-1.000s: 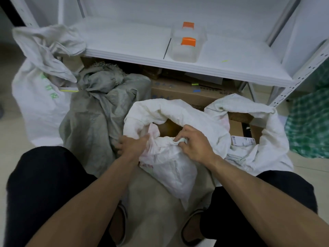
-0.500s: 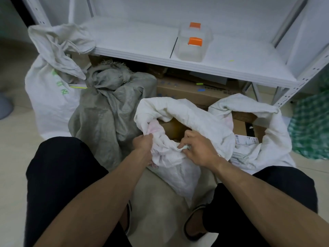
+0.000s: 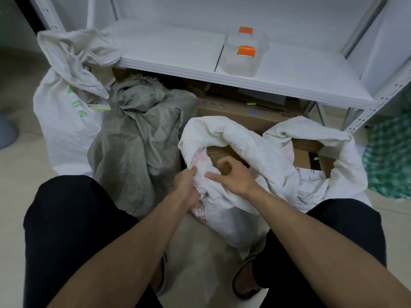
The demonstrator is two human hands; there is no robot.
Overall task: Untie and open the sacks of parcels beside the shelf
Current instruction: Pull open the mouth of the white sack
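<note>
A white woven sack stands on the floor between my knees. Its rim is rolled back and its mouth is open on a brown cardboard parcel. My left hand grips the near edge of its rim. My right hand hovers over the mouth, thumb resting on the fabric, fingers loosely curled around nothing. To its right, a second white sack gapes open over labelled boxes. On the left, a grey sack and a white sack with green print have bunched, closed tops.
A white metal shelf runs across the back and carries a clear container with orange clips. Cardboard boxes lie under it. A green checked bag sits at the far right. My knees in black trousers flank the sack.
My right hand has let go of the pinched rim fold, and its fingers have lifted. My left hand has moved up along the near rim. The sack's mouth shows more of the parcel.
</note>
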